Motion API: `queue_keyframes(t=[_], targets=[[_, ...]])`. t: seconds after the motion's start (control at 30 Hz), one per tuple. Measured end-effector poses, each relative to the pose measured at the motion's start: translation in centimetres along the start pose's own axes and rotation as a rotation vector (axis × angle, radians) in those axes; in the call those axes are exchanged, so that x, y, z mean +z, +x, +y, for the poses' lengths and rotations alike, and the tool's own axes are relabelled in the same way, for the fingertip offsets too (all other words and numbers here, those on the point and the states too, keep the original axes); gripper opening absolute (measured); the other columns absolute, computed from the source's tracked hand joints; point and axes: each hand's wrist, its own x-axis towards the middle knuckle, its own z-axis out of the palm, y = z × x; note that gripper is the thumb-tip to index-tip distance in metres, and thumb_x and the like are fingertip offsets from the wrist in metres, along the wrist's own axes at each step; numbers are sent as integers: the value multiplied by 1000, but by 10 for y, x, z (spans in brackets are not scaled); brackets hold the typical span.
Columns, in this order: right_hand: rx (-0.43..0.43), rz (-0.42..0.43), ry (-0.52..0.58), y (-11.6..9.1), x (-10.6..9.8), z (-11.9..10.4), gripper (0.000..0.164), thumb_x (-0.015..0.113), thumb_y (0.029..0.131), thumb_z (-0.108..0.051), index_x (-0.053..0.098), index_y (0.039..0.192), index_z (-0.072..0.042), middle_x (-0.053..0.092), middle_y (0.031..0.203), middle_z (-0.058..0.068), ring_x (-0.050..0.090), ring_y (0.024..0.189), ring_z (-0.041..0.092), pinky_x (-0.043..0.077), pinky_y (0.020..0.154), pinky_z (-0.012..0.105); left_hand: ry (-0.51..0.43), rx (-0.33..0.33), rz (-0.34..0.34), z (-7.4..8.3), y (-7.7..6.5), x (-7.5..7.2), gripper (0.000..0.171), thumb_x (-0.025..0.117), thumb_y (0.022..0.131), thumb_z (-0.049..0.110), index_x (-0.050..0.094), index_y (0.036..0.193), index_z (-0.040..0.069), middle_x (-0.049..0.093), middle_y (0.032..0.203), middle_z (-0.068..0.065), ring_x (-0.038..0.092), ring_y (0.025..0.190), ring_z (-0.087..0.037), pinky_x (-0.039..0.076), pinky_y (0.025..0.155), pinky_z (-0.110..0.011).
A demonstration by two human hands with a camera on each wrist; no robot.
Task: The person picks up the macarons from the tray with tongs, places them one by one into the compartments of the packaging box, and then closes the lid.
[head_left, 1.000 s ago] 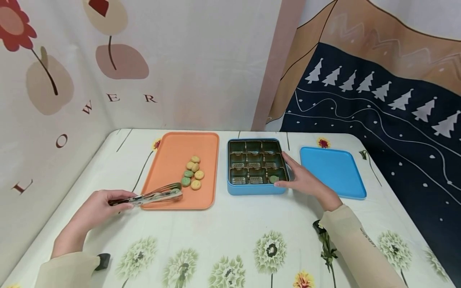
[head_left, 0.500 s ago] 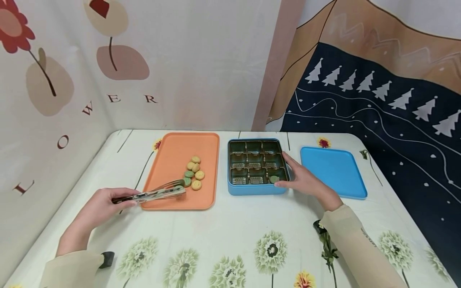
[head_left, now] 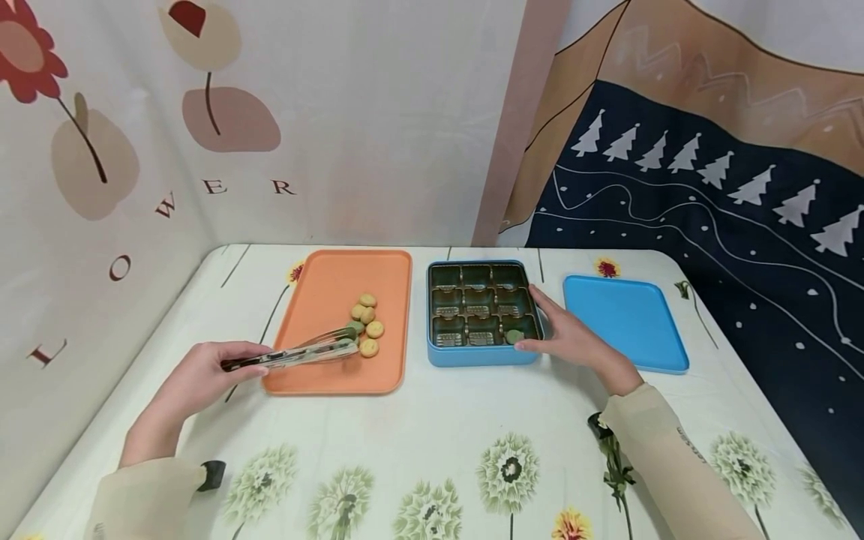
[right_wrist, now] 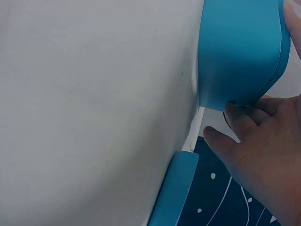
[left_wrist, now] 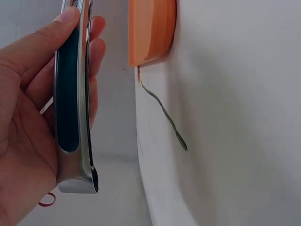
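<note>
My left hand [head_left: 205,381] holds silver metal tongs [left_wrist: 70,103], thumb on one arm and fingers behind the other. Their tips overlap the green cookies [head_left: 355,327] on the orange tray [head_left: 317,292] in the head view. Several yellow cookies [head_left: 374,329] lie beside these. My right hand [head_left: 570,337] holds the right side of a blue box [head_left: 479,357], thumb at its front corner and fingers along the side. Inside the box, a dark divided insert [head_left: 478,303] has a green cookie [head_left: 514,336] in its front right compartment.
A shallow blue lid [head_left: 624,322] lies flat to the right of the box, behind my right forearm. The table wears a white flowered cloth [head_left: 378,450]. Printed fabric [head_left: 378,112] hangs right behind the table's far edge.
My left hand has moved right and slightly away from me, carrying the tong tips from the tray's bare part onto the green cookies. The right hand and the box stay put.
</note>
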Motion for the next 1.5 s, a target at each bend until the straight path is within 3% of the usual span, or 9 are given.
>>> queue_keyframes(t=[0.3,0.57,1.03,1.27,1.5], targets=[[2,1,-2,0,0,1,111,76,86,-45,1,162,-14,4,169,15,13,152,46,24,115,68,-10,19,13,13,13,1,31,75,90,24,74,117,9,75,106,-13,53,71,-1,42,60,-23],[-6,0,3,0,0,0,111,76,86,-46,2,162,-12,4,169,15,13,152,46,23,115,68,-10,16,70,23,23,6,30,75,91,23,74,117,9,74,111,-15,57,82,8,48,70,-20],[-7,-5,-5,2,1,3,110,75,87,-44,0,162,-14,4,169,15,12,152,47,22,115,69,-21,48,162,44,39,16,29,77,88,17,75,115,6,76,104,-15,62,78,0,49,65,-20],[-9,-4,-2,2,1,3,110,76,87,-42,1,162,-14,3,169,14,12,153,45,22,115,68,-15,70,165,52,47,22,28,76,89,15,75,116,7,76,107,-14,69,87,-19,51,70,-22],[0,-10,-12,2,-1,2,111,75,87,-46,0,162,-14,3,169,14,13,152,46,23,115,68,-33,93,144,57,56,27,28,75,90,15,74,117,7,76,107,-13,70,89,-24,52,70,-23]])
